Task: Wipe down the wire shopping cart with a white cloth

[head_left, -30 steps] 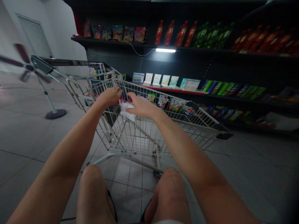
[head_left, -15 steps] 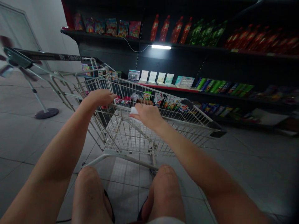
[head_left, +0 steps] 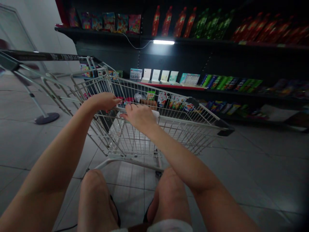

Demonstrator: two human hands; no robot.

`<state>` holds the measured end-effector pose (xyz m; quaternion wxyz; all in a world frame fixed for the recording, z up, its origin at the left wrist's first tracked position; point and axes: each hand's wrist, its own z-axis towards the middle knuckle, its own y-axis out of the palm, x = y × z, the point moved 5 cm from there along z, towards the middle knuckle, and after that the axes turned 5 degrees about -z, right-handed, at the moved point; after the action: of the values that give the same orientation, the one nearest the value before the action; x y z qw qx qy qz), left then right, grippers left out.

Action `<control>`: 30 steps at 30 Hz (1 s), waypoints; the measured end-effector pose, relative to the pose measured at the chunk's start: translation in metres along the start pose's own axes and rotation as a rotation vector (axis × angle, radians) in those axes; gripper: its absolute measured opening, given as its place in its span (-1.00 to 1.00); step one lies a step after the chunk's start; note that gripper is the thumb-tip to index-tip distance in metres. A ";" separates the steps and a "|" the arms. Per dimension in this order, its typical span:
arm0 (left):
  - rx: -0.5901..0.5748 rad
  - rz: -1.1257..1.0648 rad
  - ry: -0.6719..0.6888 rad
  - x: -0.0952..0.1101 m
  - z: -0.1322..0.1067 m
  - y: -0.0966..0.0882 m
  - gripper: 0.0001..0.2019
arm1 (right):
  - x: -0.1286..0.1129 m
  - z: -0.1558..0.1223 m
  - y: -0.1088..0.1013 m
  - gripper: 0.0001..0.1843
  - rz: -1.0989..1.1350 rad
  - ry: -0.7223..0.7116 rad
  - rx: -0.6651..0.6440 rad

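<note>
A wire shopping cart (head_left: 145, 141) stands side-on before my knees. My left hand (head_left: 105, 101) is closed over its near top rail, towards the handle end. Close by on the right, my right hand (head_left: 141, 117) curls over the same rail and presses a white cloth (head_left: 155, 114) against it. Most of the cloth is hidden under the palm; a part shows beyond the hand on the right. It may be a paper wipe; I cannot tell the material.
Behind the cart, dark shelves hold red bottles (head_left: 180, 22), green bottles (head_left: 207, 24), snack bags (head_left: 108, 22) and boxes (head_left: 190, 79). A lamp tube (head_left: 163, 42) glows under the upper shelf. A fan's round base (head_left: 47, 118) stands on the tiled floor at left.
My right hand has slid left along the rail, nearer my left hand. The cloth now shows on that hand's right side. My left hand keeps its place on the rail.
</note>
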<state>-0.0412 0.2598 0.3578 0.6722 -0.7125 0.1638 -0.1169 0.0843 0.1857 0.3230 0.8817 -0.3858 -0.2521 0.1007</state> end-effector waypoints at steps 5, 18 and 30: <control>0.007 -0.068 -0.086 -0.008 -0.002 -0.001 -0.45 | 0.043 -0.038 0.001 -0.53 0.040 0.052 -0.026; 0.064 -0.147 -0.083 0.000 -0.009 -0.003 -0.51 | 0.143 -0.111 0.008 -0.51 0.771 0.228 -0.041; 0.110 -0.078 -0.089 0.001 -0.010 -0.005 -0.49 | 0.152 -0.128 0.019 -0.55 0.297 0.166 -0.143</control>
<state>-0.0433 0.2503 0.3634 0.7119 -0.6848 0.0995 -0.1200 0.2813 0.1741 0.2911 0.8452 -0.4875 -0.1255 0.1793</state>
